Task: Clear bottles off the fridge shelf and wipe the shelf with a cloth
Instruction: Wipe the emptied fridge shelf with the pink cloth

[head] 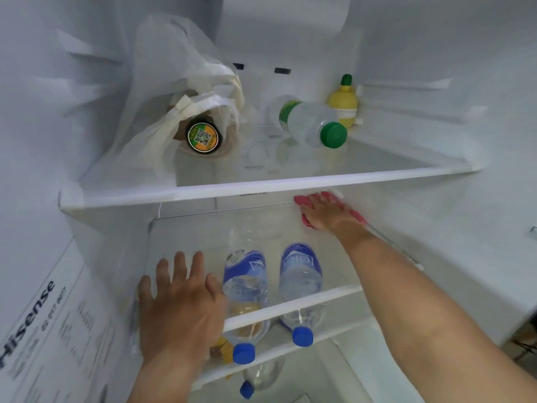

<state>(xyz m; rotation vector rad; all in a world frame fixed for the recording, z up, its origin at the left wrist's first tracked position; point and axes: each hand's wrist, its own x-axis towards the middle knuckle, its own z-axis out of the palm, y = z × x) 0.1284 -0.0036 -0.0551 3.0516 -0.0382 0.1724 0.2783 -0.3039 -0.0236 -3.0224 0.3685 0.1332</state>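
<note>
My right hand (328, 213) presses a pink cloth (359, 217) flat on the glass middle shelf (334, 296), far back at the right, just under the upper shelf's rim. My left hand (180, 303) lies open with fingers spread on the left front of the same shelf. Two clear water bottles with blue labels and blue caps, the left bottle (247, 283) and the right bottle (300, 274), show through the glass, lying on the level below with caps toward me. The shelf's front rim crosses in front of them.
The upper shelf (261, 189) holds a white plastic bag (174, 82) around a jar (203, 136), a lying green-capped bottle (308, 120) and a yellow lemon-shaped bottle (343, 103). Another blue-capped bottle (255, 382) lies lower down. The fridge's side walls close in left and right.
</note>
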